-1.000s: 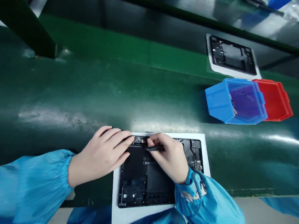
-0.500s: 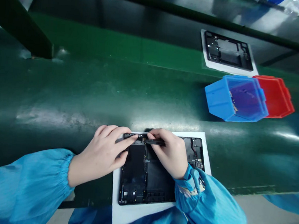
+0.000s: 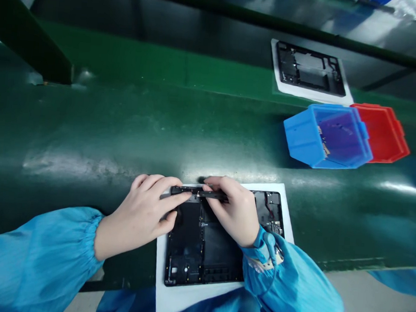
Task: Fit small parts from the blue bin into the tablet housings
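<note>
A flat black device housing (image 3: 223,247) lies on a white sheet (image 3: 287,218) at the table's front edge. My left hand (image 3: 143,211) rests at its top left corner, fingers spread, the index fingertip touching the top edge strip. My right hand (image 3: 234,208) pinches a thin black tool (image 3: 214,194), held nearly level over the top edge. The tool's tip points left and sits close to my left index fingertip. Whatever small part lies under the tip is too small to tell.
A blue bin (image 3: 304,136) with small parts inside stands at the right, beside a red bin (image 3: 385,135). Behind them another black housing (image 3: 310,68) lies on a white sheet. A green post (image 3: 34,39) rises at the upper left of the green table (image 3: 142,123).
My right hand and the tool have shifted slightly left and up, and the tool lies flatter. My left hand has hardly moved. The view has shifted slightly.
</note>
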{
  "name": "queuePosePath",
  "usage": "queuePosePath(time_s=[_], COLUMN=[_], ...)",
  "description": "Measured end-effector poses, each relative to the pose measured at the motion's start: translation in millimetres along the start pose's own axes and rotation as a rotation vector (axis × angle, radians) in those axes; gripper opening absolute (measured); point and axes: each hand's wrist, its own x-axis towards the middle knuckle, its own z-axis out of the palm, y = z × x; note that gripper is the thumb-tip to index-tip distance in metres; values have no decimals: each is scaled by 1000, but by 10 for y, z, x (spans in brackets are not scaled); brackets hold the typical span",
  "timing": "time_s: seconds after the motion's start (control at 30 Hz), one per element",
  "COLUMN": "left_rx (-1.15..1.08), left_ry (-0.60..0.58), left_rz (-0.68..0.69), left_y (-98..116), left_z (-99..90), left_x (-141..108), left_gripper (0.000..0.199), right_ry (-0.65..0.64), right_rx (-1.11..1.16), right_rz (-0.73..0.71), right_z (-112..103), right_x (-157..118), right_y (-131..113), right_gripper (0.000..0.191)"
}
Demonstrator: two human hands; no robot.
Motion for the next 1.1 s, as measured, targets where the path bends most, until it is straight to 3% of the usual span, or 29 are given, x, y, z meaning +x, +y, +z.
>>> queuePosePath(time_s=[0.13,0.5,0.63,0.8,1.1], left_rx=[-11,-61,10,35,174], left_ry=[0,-53,-13,-4,-2], left_rz=[-5,-48,-5,22,97], left_y=[7,15,19,2,-21], left_z=[-5,-44,-32,-23,-36], left_x=[1,33,26,19,27], left_gripper=[38,35,35,36,36], right_ry=[-7,14,40,-27,-82], right_rx=[21,51,87,-187,-316], right_rz=[-89,-21,-231,-604,-697], right_z=[-8,2,10,4,-7], right_x=[-2,16,-22,-67,-69], right_y=[4,-6,-19,-72,-120], right_gripper=[11,9,7,24,25])
